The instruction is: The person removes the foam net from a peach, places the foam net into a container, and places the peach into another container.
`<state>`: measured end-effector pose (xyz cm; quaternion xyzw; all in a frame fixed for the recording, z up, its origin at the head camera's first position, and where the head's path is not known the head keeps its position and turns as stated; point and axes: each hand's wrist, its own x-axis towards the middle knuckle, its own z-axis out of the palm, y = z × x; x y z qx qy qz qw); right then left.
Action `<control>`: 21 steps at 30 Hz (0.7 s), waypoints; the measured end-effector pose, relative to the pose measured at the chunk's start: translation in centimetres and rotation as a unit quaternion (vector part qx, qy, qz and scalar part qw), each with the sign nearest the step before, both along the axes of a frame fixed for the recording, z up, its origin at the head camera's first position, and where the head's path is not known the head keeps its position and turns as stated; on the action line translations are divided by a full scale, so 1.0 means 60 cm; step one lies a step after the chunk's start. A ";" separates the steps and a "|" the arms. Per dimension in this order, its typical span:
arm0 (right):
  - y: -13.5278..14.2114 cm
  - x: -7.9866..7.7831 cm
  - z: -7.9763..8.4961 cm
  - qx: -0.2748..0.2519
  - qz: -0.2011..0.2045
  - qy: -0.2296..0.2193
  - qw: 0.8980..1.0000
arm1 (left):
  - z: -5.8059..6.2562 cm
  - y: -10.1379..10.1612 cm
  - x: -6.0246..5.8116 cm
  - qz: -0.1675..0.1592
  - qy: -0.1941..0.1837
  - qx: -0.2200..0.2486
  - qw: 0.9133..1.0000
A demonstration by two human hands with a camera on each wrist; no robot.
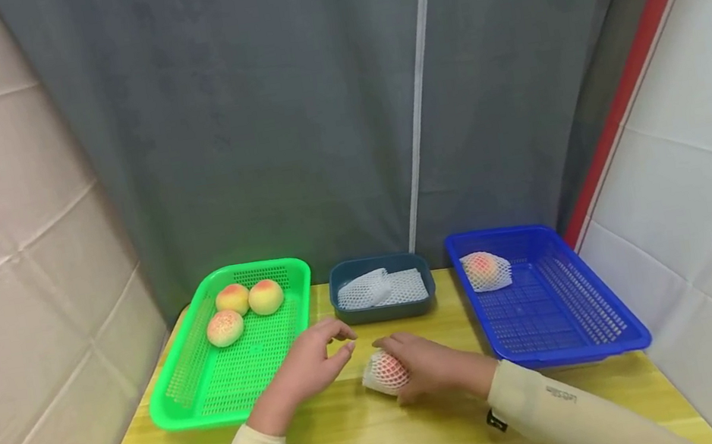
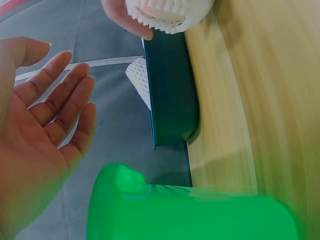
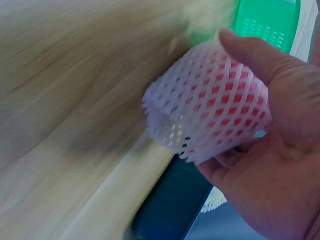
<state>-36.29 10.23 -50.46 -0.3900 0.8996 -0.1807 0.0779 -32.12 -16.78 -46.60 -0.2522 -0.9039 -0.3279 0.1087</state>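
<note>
My right hand (image 1: 429, 364) grips a peach (image 1: 389, 370) wrapped in a white foam net sleeve, in front of the small dark tray. In the right wrist view, thumb and fingers curl round the netted peach (image 3: 230, 100), and the loose end of the foam net (image 3: 170, 120) sticks out past the fruit. My left hand (image 1: 311, 363) holds nothing; it hovers between the green basket and the wrapped peach. Its palm and loosely bent fingers show in the left wrist view, where the left hand (image 2: 50, 120) is apart from everything.
A green basket (image 1: 172, 403) on the left holds three bare peaches (image 1: 234, 313). The dark tray (image 1: 386, 312) at the back middle contains foam nets (image 1: 383, 288). On the right, a blue basket (image 1: 535, 356) has one netted peach (image 1: 485, 269) in its far left corner. A grey curtain (image 1: 257, 114) hangs behind.
</note>
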 end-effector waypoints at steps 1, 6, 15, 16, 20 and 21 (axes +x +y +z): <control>0.003 -0.001 0.000 -0.010 -0.005 -0.013 1.000 | -0.001 0.001 0.000 -0.001 -0.001 -0.001 1.000; 0.027 -0.002 0.012 -0.068 -0.025 -0.048 0.996 | -0.004 0.006 0.001 -0.009 -0.001 0.004 1.000; 0.074 0.019 0.046 -0.148 -0.070 -0.057 0.985 | -0.021 0.010 0.003 -0.048 -0.003 0.030 0.998; 0.077 0.021 0.048 -0.149 -0.072 -0.055 0.985 | -0.023 0.010 0.003 -0.051 -0.005 0.031 0.998; 0.083 0.027 0.045 -0.154 -0.084 -0.065 0.982 | -0.028 0.013 0.001 -0.055 -0.010 0.035 0.998; 0.083 0.028 0.041 -0.155 -0.089 -0.073 0.981 | -0.029 0.013 0.001 -0.054 -0.011 0.035 0.998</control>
